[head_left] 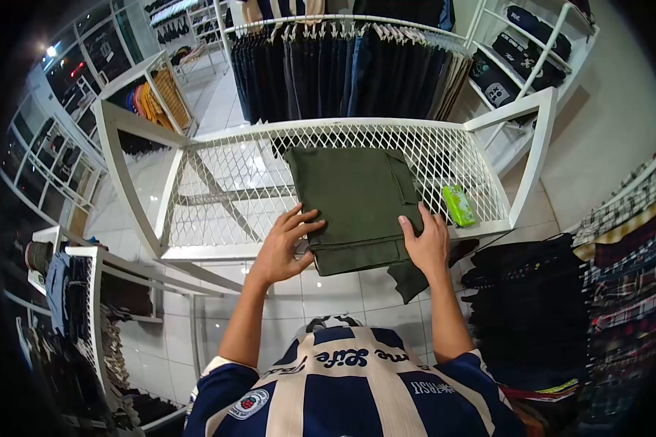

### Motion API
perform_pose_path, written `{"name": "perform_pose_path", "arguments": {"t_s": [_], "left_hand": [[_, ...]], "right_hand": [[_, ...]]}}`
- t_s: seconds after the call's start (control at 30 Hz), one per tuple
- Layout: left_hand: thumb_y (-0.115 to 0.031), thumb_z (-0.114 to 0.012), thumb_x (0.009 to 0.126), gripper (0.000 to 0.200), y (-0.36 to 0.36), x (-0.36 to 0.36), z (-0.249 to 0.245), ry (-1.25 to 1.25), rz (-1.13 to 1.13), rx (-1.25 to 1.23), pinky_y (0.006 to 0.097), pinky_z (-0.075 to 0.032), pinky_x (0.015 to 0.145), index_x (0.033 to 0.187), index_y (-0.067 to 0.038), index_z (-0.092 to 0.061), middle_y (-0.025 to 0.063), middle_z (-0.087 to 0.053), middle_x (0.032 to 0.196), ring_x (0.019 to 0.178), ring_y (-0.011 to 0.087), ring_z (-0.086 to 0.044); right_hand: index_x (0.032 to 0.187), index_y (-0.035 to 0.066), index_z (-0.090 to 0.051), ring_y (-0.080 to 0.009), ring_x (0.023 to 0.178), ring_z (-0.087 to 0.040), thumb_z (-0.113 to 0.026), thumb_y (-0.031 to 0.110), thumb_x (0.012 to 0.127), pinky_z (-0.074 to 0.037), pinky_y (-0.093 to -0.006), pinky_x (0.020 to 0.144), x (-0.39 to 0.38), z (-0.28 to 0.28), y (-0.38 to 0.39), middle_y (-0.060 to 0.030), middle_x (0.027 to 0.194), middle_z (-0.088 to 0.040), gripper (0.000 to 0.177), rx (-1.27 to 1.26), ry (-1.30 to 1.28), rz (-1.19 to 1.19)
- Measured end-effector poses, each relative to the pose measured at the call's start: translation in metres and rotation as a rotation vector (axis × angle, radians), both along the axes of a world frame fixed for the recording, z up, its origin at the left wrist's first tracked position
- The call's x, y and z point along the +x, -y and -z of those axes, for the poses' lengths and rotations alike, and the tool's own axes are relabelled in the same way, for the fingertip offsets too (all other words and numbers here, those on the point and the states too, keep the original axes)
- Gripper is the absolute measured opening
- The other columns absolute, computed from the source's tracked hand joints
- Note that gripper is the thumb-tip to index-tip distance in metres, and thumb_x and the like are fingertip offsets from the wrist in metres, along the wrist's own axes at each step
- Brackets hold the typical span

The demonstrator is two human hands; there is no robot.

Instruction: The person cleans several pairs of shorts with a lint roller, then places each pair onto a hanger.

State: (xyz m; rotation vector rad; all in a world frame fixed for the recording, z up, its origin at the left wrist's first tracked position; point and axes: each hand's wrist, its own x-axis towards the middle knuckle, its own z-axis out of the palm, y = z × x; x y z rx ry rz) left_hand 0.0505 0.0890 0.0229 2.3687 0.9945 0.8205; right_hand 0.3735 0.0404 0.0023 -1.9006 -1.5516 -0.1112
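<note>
A folded olive-green garment (353, 193), which looks like a pair of trousers, lies flat on a white mesh rack (226, 171). Its near edge is doubled over, and a loose dark green piece hangs below the rack's front bar at the right. My left hand (287, 246) rests at the garment's near left corner, fingers spread and the tips on the cloth. At the near right edge, my right hand (427, 244) touches the fabric with its thumb on top and its fingers stretched along the side. A bright green packet (458, 205) lies on the mesh to the right of that hand.
Behind the rack hangs a row of dark trousers (306, 73) on a rail. White shelves (561, 44) with folded dark clothes stand back right. Plaid shirts (627, 291) and black garments (528, 298) hang at right. Another white rack (91, 320) is at left.
</note>
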Motion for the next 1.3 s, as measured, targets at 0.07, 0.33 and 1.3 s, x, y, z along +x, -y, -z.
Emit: {"name": "perform_pose_path", "arguments": {"t_s": [0.07,0.33,1.3], "left_hand": [[-0.009,-0.065,0.069,0.062,-0.005,-0.003,0.003,-0.013,0.014,0.01,0.0517,-0.035,0.121,0.131,-0.009,-0.067,0.0116,-0.058,0.146,0.145,0.0411,-0.04],[-0.017,-0.076,0.071,0.063,-0.017,0.004,-0.026,-0.072,0.106,0.059,0.0511,-0.038,0.118,0.132,-0.01,-0.068,0.0109,-0.065,0.136,0.14,0.0382,-0.047],[-0.041,-0.083,0.08,0.071,-0.235,0.08,-0.057,0.271,-0.814,0.128,0.047,-0.048,0.106,0.135,-0.002,-0.061,0.0295,-0.06,0.136,0.126,0.0432,-0.059]], "right_hand": [[0.132,0.002,-0.065,-0.0389,0.093,-0.062,-0.072,0.04,0.091,-0.05,-0.0469,0.084,-0.002,-0.008,-0.004,-0.0192,0.1,-0.063,0.056,0.005,-0.035,0.015],[0.13,0.002,-0.065,-0.0281,0.082,-0.067,-0.064,0.019,0.094,-0.053,-0.0401,0.072,0.012,-0.052,-0.055,-0.0158,0.094,-0.068,0.04,0.019,-0.534,-0.15],[0.154,0.005,-0.03,-0.0189,0.053,-0.064,-0.073,0.016,0.09,-0.051,-0.0331,0.055,-0.05,-0.027,0.091,-0.011,0.072,-0.07,0.077,-0.246,-0.859,-0.26]]}}
